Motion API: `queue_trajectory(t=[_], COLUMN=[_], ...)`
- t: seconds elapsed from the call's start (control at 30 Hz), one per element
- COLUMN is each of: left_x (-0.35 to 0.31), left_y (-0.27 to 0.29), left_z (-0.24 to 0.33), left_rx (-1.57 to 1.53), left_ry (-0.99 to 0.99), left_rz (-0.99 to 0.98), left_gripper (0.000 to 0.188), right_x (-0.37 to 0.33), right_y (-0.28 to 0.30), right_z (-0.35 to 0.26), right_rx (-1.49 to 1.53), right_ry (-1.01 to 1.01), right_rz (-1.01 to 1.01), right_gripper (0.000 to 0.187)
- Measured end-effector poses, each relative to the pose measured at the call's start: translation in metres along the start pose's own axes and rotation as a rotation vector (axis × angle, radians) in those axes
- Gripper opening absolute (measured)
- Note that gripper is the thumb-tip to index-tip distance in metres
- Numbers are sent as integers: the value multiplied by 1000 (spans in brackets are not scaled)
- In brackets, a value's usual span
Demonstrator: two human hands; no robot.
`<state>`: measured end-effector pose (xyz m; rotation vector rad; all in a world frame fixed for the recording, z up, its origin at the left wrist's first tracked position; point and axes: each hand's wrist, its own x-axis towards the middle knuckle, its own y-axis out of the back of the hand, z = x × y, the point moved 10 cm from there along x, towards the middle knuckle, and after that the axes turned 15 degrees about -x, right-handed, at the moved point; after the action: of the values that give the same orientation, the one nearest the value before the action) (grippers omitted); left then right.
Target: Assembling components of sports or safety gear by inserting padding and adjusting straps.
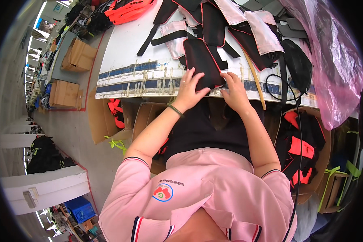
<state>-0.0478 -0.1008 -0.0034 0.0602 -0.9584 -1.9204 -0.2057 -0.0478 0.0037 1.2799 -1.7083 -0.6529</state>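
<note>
A black mesh fabric pad (203, 56) with red-orange edging lies at the front of the white table, its near end close to the table edge. My left hand (189, 89) rests on its lower left part, thumb spread apart from the fingers. At the lower right corner, the bent fingers of my right hand (234, 92) close on the pad's edge. A small dark bit shows near that thumb, too small to name. Behind the pad lies a pink-lined piece (174, 43) with a black strap.
More black and pink pads (264, 34) pile up at the back. A wooden stick (254, 78) lies to the right, near a black pouch (296, 64) and a black cord. Pink plastic sheeting (334, 60) hangs at far right. Below the table stand cardboard boxes (324, 161) with black and orange pieces.
</note>
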Motion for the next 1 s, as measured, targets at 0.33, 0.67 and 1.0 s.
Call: queue_trajectory(t=[0.33,0.67,1.0], left_x=[-6,-8,-46], left_y=[-10,-2,23], left_z=[2,13,-52], left_rx=[-24,-192,-807], left_ry=[109,53,393], left_rz=[66,162,611], left_gripper=[56,44,23], right_x=[13,24,6], right_y=[-39,-35,-7], right_z=[4,-1,-41], right_rx=[31,286,325], right_ry=[-86,-280,-124], right_rz=[-117,67,160], right_gripper=[51,27,24])
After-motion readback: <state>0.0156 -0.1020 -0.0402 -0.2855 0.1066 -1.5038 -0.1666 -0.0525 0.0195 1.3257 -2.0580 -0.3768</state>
